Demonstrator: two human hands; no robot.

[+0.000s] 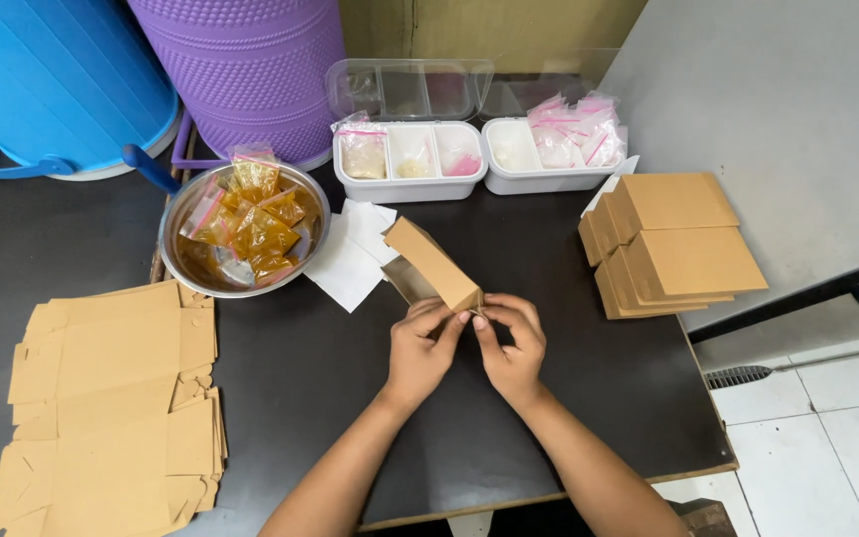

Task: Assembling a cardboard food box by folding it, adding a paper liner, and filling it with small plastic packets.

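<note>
A small brown cardboard box [429, 263] is held over the dark table [310, 368], tilted with its far end pointing up and left. My left hand [422, 348] and my right hand [511, 344] both grip its near end, fingertips pinched on the end flaps. Just beyond the box lie white paper sheets [350, 261]. A stack of flat unfolded brown box blanks [111, 398] lies at the left. Folded brown boxes [670, 239] are piled at the right.
A steel bowl [183, 214] holds small bags of yellow-orange powder [256, 221]. Two white compartment trays [410, 164] [511, 159] at the back hold pink-sealed sachets [579, 129]. A blue tub [52, 80] and a purple tub [251, 70] stand behind. A grey surface [787, 109] lies to the right, tiled floor [827, 438] below it.
</note>
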